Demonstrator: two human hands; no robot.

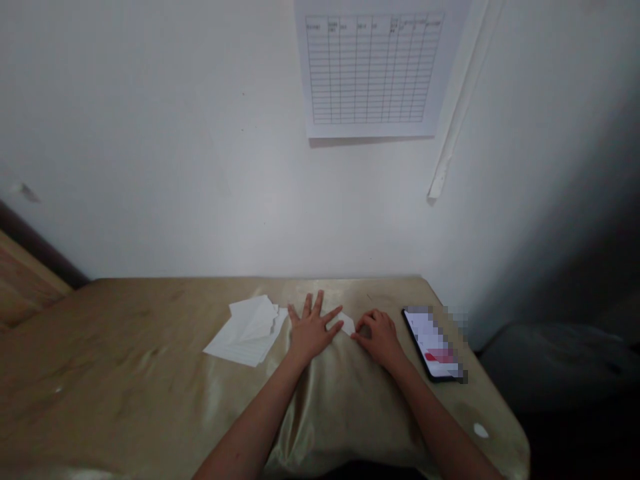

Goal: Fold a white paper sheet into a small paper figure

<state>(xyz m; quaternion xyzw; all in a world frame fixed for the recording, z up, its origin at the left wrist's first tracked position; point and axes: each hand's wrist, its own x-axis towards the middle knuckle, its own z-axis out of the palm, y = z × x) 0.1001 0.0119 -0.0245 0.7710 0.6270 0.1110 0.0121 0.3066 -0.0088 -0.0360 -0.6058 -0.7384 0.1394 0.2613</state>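
Note:
A small piece of white paper [346, 325] lies on the cloth between my two hands. My left hand [313, 330] rests palm down with its fingers spread, thumb and forefinger at the paper's left side. At the paper's right edge, the thumb and forefinger of my right hand [377, 335] are pinched together on it, the other fingers curled. Just left of my left hand lies a stack of white paper sheets [245, 343], with folded white paper [255, 317] on top. Part of the small paper is hidden beneath my left fingers.
A gold satiny cloth [150, 373] covers the table, wrinkled near the front. To the right lies a phone [433, 347] with its screen lit. A white scrap [481, 431] sits near the right edge. A printed table sheet [373, 73] hangs on the white wall.

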